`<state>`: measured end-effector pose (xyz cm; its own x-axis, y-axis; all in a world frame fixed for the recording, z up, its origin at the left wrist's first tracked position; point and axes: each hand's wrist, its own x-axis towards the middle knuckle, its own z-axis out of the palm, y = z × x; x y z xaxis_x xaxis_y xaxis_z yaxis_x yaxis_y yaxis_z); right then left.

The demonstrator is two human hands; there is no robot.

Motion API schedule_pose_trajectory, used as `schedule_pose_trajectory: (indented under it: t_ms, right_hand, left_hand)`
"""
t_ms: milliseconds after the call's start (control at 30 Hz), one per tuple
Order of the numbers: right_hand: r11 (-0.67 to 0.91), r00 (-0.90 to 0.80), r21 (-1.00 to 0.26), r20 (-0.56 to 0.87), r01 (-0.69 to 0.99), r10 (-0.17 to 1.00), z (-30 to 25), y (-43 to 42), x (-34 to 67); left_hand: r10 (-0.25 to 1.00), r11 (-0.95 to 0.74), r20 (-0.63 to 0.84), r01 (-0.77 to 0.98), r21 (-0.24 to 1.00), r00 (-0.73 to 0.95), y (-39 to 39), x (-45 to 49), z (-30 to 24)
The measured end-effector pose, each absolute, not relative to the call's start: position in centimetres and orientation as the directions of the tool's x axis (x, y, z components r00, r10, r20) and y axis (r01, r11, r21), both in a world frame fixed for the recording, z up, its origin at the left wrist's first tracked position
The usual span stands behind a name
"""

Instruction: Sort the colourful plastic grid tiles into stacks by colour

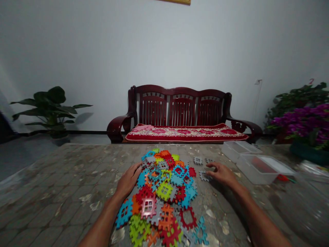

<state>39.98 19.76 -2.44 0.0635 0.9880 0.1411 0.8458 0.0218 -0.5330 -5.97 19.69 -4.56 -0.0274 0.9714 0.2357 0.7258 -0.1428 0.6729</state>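
Note:
A heap of colourful plastic interlocking pieces [164, 191] with toothed edges lies before me on the table, in blue, red, orange, green, grey and pink. My left hand [129, 180] rests at the heap's left side, fingers stretched toward a grey piece [145, 165]; whether they touch it is unclear. To the right of the heap, my right hand [221, 174] is over the table with thumb and forefinger apart. Its thumb is at the edge of a grey square frame piece [204, 176] lying flat. Two more grey pieces, one a square [197, 161], the other small [209, 160], lie just beyond.
Clear plastic boxes [253, 173] stand at the right, beside a transparent container [305, 202]. Purple flowers [305, 123] stand at far right. A wooden bench [180, 92] with a red floral cover is behind the patterned table [74, 181]; a potted plant [52, 108] is left.

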Motion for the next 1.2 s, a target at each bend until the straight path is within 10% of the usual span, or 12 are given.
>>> schedule_pose_trajectory:
  t_ms: [533, 1200]
  right_hand:
    - [0.259, -0.222, -0.373, 0.141, 0.891, 0.965, -2.5, 18.8, 39.7]
    - [0.165, -0.103, -0.289, 0.218, 0.943, 0.971, 0.2, 25.6, 37.6]
  left_hand:
    - [0.970, -0.150, 0.241, 0.710, 0.688, -0.029, 20.0, -6.2, -5.2]
    - [0.969, -0.141, 0.243, 0.725, 0.674, -0.037, 19.8, -6.2, -4.8]
